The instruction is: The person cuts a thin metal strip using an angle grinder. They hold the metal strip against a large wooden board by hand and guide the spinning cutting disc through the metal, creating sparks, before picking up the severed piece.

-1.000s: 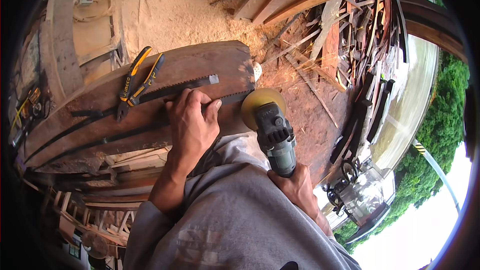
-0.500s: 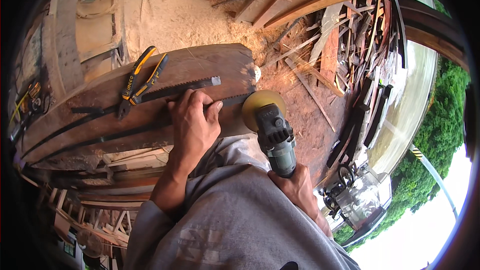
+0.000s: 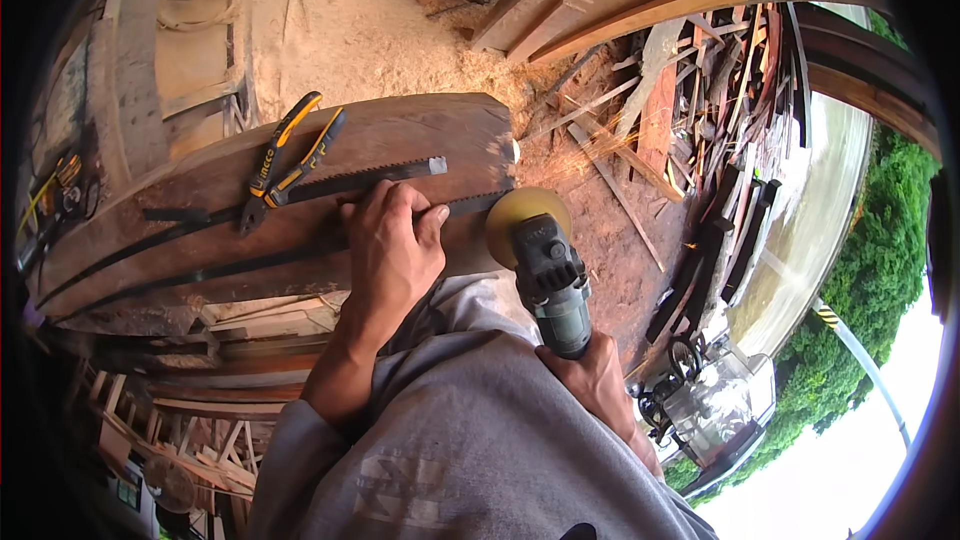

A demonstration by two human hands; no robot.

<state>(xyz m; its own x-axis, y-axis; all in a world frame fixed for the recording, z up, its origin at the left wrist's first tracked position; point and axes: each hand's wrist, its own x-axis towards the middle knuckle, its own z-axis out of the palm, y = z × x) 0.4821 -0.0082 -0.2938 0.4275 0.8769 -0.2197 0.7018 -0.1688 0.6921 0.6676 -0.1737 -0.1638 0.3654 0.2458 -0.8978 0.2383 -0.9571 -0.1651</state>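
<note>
My left hand (image 3: 395, 250) pinches a black toothed blade (image 3: 460, 202) against a dark wooden plank (image 3: 420, 120). My right hand (image 3: 585, 370) is wrapped round the body of an angle grinder (image 3: 555, 290), whose yellowish disc (image 3: 510, 215) meets the blade's right end, with sparks flying off toward the upper right. A second toothed strip (image 3: 340, 183), with a pale tip, lies just beyond my left fingers. Open pliers (image 3: 288, 168) with yellow and black handles rest across it on the plank. Long black bands (image 3: 150, 263) run along the plank to the left.
A pile of scrap wood strips (image 3: 690, 110) covers the upper right ground. Sawdust (image 3: 360, 50) lies beyond the plank, leaning boards (image 3: 640, 25) at the top. A vehicle with a wheel (image 3: 715, 405) stands at lower right, beside a pale road (image 3: 790, 240) and trees. More timber (image 3: 230, 390) is at lower left.
The surroundings sit slightly lower in the picture than a second ago. Both hands keep their grips; the plank and my left hand appear a little further right relative to the disc.
</note>
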